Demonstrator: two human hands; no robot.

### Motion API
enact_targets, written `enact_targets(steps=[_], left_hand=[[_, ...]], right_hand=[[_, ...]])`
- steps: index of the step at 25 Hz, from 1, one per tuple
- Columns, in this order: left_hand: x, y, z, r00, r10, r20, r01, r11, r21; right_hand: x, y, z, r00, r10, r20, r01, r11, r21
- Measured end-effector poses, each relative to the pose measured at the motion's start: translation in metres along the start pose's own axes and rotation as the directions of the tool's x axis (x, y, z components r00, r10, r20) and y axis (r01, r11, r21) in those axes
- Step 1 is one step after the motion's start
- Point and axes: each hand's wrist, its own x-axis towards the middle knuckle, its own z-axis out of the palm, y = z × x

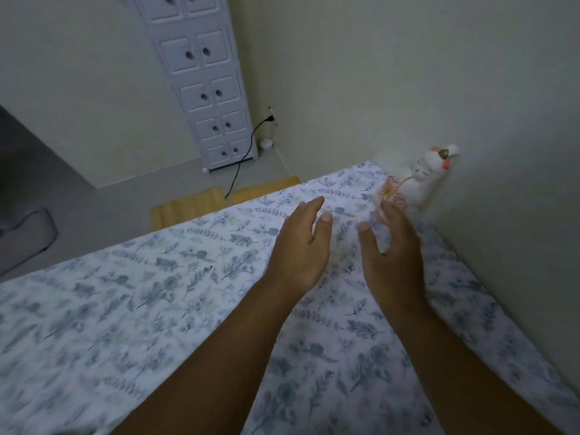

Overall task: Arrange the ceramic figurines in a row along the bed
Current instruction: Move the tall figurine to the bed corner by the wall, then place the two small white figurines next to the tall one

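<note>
A white ceramic bird figurine (420, 180) with pink flower markings and a pink comb stands on the bed (125, 309) at its far right corner, against the wall. My right hand (392, 252) hovers open just in front of it, fingertips near its base, and whether they touch is unclear. To the left of that hand, my left hand (301, 246) is open over the floral sheet with its fingers spread and nothing in it. No other figurine is in view.
The wall (470, 89) runs along the bed's right side. Beyond the bed's far edge lie a wooden mat (188, 208), a black cable (241, 161) to a wall plug, and a tall white drawer cabinet (204, 80). A grey object (25, 237) lies on the floor at left.
</note>
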Motion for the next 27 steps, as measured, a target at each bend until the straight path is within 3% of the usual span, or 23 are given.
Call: enact_targets(steps=[2,6,12,15,19,22,27], left_hand=[[-0.043,-0.021,-0.032,0.999,-0.014,-0.029,0.015,0.998,0.06],[-0.139,-0.076,-0.105,0.992,-0.055,-0.113,0.071,0.987,0.147],[-0.264,-0.159,-0.199,0.951,-0.17,-0.259,0.228,0.95,0.213],[-0.3,-0.207,-0.235,0.942,-0.25,-0.223,0.317,0.884,0.344],[-0.315,-0.25,-0.258,0.952,-0.301,-0.063,0.269,0.716,0.644],[-0.313,-0.263,-0.262,0.957,-0.287,-0.053,0.228,0.624,0.747],[-0.304,-0.262,-0.266,0.967,-0.239,-0.092,0.216,0.564,0.797]], right_hand=[[-0.04,-0.021,0.018,0.982,-0.061,0.181,0.076,0.994,-0.073],[-0.136,-0.071,0.06,0.879,-0.183,0.44,0.254,0.961,-0.107],[-0.266,-0.118,0.121,0.72,-0.268,0.64,0.418,0.904,-0.091],[-0.309,-0.123,0.146,0.686,-0.246,0.685,0.434,0.894,-0.113],[-0.336,-0.114,0.179,0.686,-0.112,0.719,0.347,0.919,-0.189],[-0.346,-0.107,0.199,0.728,-0.009,0.685,0.21,0.955,-0.211],[-0.353,-0.113,0.207,0.814,-0.103,0.571,0.204,0.972,-0.116]])
